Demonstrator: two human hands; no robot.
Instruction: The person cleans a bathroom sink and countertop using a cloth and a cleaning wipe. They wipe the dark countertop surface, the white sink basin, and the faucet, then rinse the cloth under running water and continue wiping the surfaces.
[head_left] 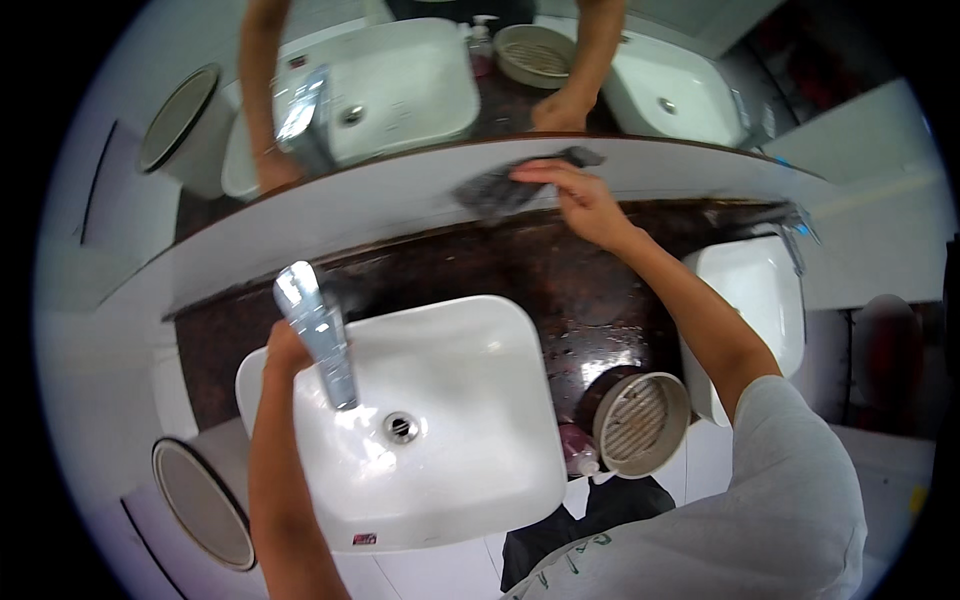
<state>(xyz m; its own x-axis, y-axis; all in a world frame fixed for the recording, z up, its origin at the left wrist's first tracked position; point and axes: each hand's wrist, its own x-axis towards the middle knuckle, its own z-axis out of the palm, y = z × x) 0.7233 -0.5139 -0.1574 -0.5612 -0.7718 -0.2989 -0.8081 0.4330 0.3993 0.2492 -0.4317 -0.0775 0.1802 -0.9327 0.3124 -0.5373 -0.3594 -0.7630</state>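
Note:
My right hand (585, 200) is closed on a dark grey cloth (490, 188), pressed to the white strip of wall (400, 205) under the mirror. The cloth is a little blurred. My left hand (288, 350) is right beside the chrome faucet (318, 335), at the back left of the white washbasin (450, 470). The faucet hides its fingers, so its grip does not show. Below the cloth runs the dark red-brown countertop (500, 255), with shiny wet-looking patches.
A round beige basket (683, 420) with a slatted bottom and a pink soap bottle (578, 450) stand right of the basin. Farther right is a second washbasin (755, 290) with its faucet (793, 230). A tall bin (225, 470) stands at left. The mirror (420, 150) spans the back.

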